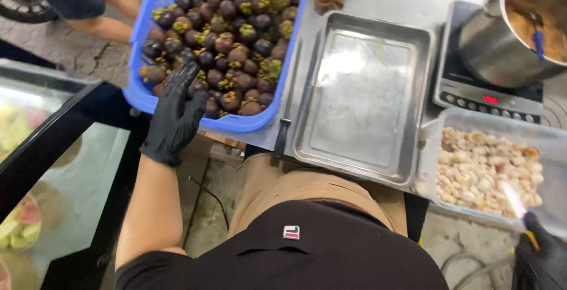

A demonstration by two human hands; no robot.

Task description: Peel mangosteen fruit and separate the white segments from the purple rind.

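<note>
At your two o'clock, the cooker (488,92) shows a small red display (491,99); no packages or signs.

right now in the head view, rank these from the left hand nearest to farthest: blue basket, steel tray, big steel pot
1. Blue basket of dark purple fruit: the gloved left hand rests on its near corner, at the left.
2. Steel tray: middle of the counter, right of the basket.
3. Big steel pot: far right, on the cooktop at the back.

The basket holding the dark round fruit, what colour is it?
Blue; the basket shows best in the head view.
</note>
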